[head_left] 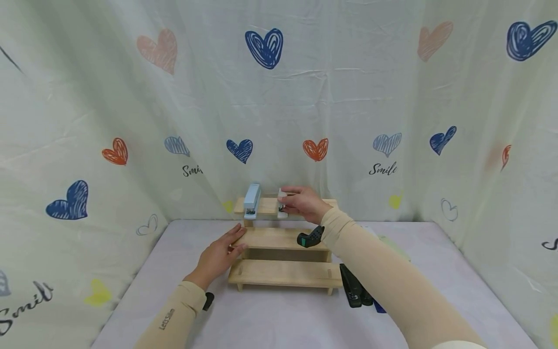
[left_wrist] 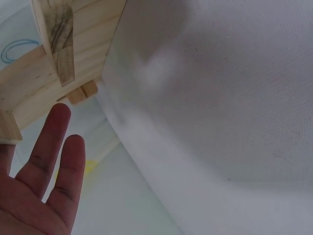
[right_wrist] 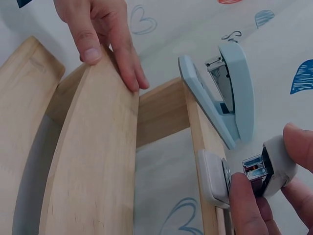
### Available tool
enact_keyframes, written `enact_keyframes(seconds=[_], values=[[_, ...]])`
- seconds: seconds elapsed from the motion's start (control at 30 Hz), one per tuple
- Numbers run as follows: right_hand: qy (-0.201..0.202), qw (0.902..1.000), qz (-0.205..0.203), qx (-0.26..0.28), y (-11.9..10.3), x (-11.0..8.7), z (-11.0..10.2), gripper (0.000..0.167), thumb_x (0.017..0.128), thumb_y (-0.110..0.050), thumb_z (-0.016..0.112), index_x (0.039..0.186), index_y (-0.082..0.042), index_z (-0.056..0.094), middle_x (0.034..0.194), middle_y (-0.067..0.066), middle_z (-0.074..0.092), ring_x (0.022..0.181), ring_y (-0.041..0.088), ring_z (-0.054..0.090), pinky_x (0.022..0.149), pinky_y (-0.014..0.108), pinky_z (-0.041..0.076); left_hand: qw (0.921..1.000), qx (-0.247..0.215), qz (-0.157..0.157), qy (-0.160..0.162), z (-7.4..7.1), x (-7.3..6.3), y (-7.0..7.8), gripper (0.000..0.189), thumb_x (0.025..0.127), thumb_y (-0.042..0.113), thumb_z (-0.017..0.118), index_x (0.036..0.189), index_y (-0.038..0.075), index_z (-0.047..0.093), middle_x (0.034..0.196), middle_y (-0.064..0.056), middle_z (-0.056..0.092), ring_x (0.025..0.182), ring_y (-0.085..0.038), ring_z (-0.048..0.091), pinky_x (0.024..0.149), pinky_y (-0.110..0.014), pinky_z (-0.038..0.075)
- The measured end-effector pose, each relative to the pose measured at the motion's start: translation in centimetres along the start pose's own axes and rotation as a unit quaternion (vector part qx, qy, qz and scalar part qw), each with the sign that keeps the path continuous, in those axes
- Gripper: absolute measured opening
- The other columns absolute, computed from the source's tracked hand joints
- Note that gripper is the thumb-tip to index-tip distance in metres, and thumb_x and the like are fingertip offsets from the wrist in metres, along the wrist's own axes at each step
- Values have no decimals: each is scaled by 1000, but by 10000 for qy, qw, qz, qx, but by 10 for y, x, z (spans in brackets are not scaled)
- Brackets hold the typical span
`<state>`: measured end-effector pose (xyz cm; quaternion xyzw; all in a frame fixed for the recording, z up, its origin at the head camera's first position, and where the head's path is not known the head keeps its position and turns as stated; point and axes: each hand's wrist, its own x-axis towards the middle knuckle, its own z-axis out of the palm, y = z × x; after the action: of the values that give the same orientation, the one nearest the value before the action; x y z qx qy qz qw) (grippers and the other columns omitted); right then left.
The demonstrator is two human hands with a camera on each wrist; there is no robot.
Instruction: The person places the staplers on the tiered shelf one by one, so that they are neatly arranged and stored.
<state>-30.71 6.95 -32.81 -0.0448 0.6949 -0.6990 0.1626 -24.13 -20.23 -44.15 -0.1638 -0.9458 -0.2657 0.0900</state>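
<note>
A three-tier wooden rack (head_left: 285,273) stands on the table. My left hand (head_left: 222,254) rests on the left end of its middle shelf (right_wrist: 93,147), thumb at one long edge and straight fingers over the other. Two of those fingers (left_wrist: 71,169) stick out straight beside the wood in the left wrist view. On the top shelf, my right hand (head_left: 305,203) holds a small white-grey stapler (right_wrist: 281,164) by its raised upper arm. The stapler's base (right_wrist: 212,178) sits on the shelf, its jaw spread wide. A light blue stapler (head_left: 252,199) stands to its left, also spread apart.
Black staplers (head_left: 352,288) lie at the rack's right, with a dark blue item (head_left: 379,306) beside them, partly under my right forearm. A pale green item (head_left: 394,247) shows behind that forearm. A heart-patterned curtain (head_left: 287,106) hangs close behind the rack.
</note>
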Motion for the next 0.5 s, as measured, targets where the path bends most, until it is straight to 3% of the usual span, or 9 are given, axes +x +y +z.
enact_keyframes(seconds=[0.33, 0.5], values=[[-84, 9999, 19, -127, -1, -2, -3, 53, 97, -6, 66, 147, -3, 47, 139, 20, 50, 119, 31, 59, 98, 41, 48, 10000, -5, -27, 30, 2, 0, 0, 55, 100, 37, 63, 149, 16, 50, 157, -1, 38, 96, -22, 67, 75, -41, 53], [-175, 9994, -59, -300, -1, -5, -15, 58, 96, -6, 67, 149, -3, 44, 143, 22, 47, 122, 32, 58, 99, 41, 47, 10000, -45, 7, 64, 2, 0, -2, 55, 99, 38, 63, 149, 16, 51, 157, -2, 38, 95, -22, 67, 75, -42, 54]])
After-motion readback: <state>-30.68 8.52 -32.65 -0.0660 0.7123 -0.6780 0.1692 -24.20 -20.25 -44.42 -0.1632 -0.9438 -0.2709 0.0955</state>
